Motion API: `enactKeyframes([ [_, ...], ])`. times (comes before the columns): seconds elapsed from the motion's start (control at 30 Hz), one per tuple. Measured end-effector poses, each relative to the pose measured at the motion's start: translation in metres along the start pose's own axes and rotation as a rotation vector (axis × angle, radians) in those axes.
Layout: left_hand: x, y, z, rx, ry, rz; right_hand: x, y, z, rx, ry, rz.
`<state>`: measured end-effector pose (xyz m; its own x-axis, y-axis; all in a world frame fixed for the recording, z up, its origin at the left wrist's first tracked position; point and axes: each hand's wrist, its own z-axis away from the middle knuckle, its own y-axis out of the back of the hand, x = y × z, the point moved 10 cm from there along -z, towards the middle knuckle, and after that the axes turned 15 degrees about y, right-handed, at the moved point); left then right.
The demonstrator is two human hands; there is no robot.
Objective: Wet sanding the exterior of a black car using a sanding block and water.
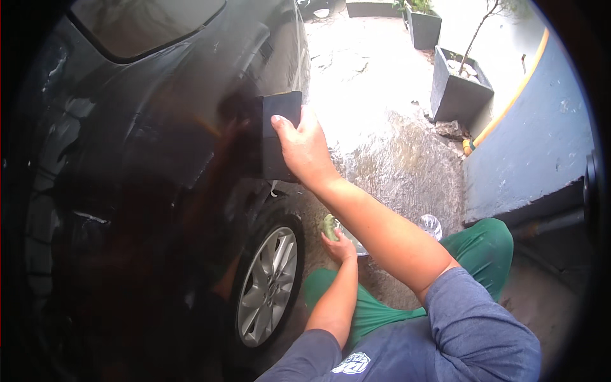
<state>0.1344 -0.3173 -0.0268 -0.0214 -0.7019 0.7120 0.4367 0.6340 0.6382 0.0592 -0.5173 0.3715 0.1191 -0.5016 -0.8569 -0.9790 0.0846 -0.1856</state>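
Up beside the wet dark car body (165,127), my right hand (309,149) grips a dark, flat rectangular sheet (280,149) that looks like sandpaper. Its thumb presses on the near face, and its other fingers are mostly hidden. Below, near the car's wheel (273,280), my left hand (342,247) is closed on a pale green sponge-like piece (328,226). A clear container (360,248) lies partly behind my right forearm, next to the left hand. Whether the sheet touches the paint I cannot tell.
Another clear plastic container (431,226) is on the wet concrete (401,159) by my right knee. Square grey planters (458,92) stand further off on the right. A blue-grey wall (534,140) with a yellow pipe (509,105) runs along the right side.
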Motion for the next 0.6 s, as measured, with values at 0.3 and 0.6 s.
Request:
enactKeyframes([
  [0.3,0.018,-0.008,0.022,-0.015,-0.003,0.013,0.028,0.020,-0.094,-0.003,0.257,0.155],
  [0.6,0.009,-0.006,0.018,0.071,-0.091,-0.049,-0.001,0.009,-0.064,0.058,0.543,0.099],
])
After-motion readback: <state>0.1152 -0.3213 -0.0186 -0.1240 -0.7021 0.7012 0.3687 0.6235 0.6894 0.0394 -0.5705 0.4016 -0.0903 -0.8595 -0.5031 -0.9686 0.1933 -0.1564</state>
